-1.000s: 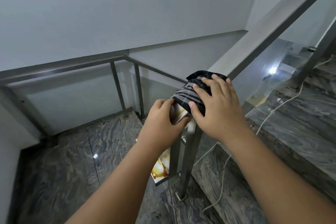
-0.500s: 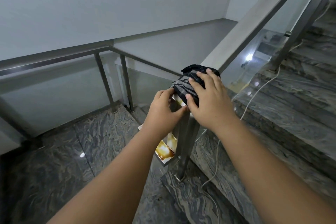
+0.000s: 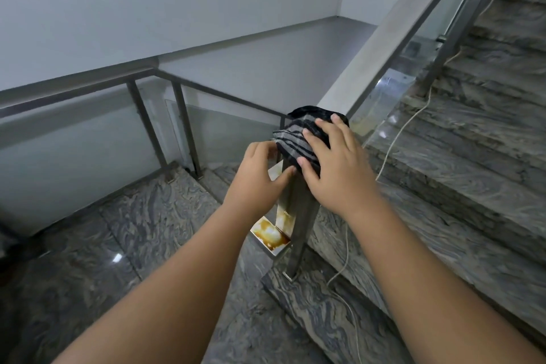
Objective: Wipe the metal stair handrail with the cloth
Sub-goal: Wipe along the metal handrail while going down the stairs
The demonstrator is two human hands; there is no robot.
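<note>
A flat metal handrail (image 3: 393,26) rises to the upper right from the top of a square metal post (image 3: 297,216). A black and grey striped cloth (image 3: 298,139) is draped over the rail's lower end. My right hand (image 3: 334,165) lies on top of the cloth with fingers spread, pressing it onto the rail end. Just to its left, my left hand (image 3: 260,180) wraps around the top of the post, thumb touching the post below the cloth's edge.
Glass panels (image 3: 393,97) fill the railing below the rail. Marble steps (image 3: 472,156) climb on the right, with a white cable (image 3: 396,142) lying across them. A lower railing (image 3: 141,80) borders the marble landing (image 3: 118,245) on the left. Rust-stained metal (image 3: 270,233) sits by the post's foot.
Both hands stay on the rail end, the right hand's fingers now spread flatter over the cloth. The view has turned right and tilted down, showing more of the steps and post.
</note>
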